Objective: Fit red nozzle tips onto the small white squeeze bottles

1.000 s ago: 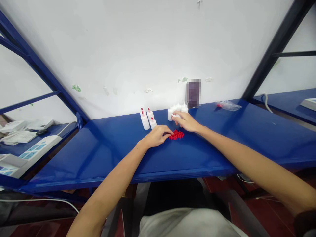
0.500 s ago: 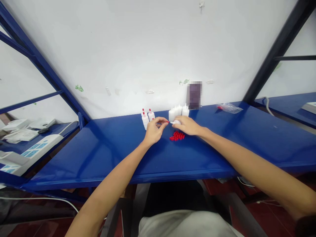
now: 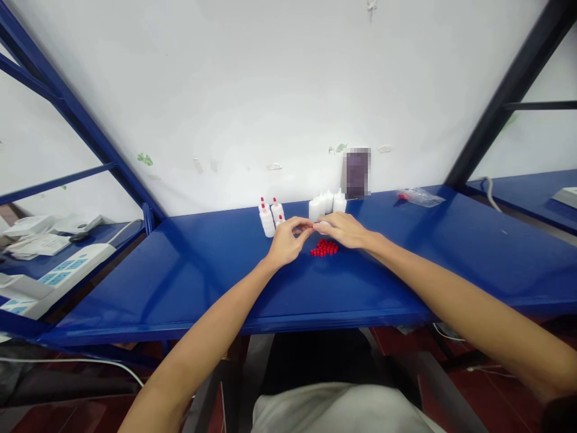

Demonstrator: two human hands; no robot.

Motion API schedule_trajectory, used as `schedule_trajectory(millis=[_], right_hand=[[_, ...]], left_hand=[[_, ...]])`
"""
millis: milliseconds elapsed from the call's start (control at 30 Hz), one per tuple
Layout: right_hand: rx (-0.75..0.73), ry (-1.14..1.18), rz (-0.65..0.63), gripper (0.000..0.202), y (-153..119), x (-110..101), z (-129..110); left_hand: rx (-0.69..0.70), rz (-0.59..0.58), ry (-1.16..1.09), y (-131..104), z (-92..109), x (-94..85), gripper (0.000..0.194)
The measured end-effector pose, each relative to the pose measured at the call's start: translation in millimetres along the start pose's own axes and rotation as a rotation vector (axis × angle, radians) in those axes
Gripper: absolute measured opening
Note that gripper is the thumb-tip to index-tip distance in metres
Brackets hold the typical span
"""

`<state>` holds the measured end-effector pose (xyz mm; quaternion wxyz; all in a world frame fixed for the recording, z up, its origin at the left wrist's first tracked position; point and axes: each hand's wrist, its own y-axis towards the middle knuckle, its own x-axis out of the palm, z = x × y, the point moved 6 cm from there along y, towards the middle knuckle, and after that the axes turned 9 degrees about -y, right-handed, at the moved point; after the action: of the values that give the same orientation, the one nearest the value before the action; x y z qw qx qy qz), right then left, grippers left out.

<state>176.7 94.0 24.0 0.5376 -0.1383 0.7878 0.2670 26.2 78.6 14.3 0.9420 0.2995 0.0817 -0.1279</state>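
Observation:
Both my hands meet over the middle of the blue table. My left hand pinches a small red cap at its fingertips, now mostly covered by the fingers. In my right hand is a white squeeze bottle, tipped on its side with its nozzle end toward the left fingertips; the palm hides most of it. Just below the hands lies a pile of red caps. Several white bottles with red caps stand left of my left hand. Behind my right hand is a group of uncapped white bottles.
A dark pixelated panel leans against the white wall. A clear plastic bag with something red inside lies at the back right. On the left, beyond the blue frame post, sits a white power strip.
My hands have come together, with the left fingertips moving right onto the bottle's nozzle end. The red cap and nozzle, visible before, are now mostly covered by fingers.

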Motion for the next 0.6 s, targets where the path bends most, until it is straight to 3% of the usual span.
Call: schedule_trajectory(millis=[233, 367, 467, 600], right_hand=[[0.033, 0.003, 0.011, 0.060, 7, 8, 0], [-0.001, 0.079, 0.063, 0.062, 7, 7, -3], [-0.016, 0.232, 0.085, 0.064, 6, 4, -4], [0.019, 0.364, 0.132, 0.058, 6, 2, 2]], left_hand=[[-0.069, -0.022, -0.122, -1, -9, 3.3, 0.027], [-0.087, -0.012, -0.189, 2, -4, 2.9, 0.029], [-0.090, 0.010, -0.150, 10, 10, -14.4, 0.025], [-0.108, 0.102, 0.064, 23, 33, -63.5, 0.021]])
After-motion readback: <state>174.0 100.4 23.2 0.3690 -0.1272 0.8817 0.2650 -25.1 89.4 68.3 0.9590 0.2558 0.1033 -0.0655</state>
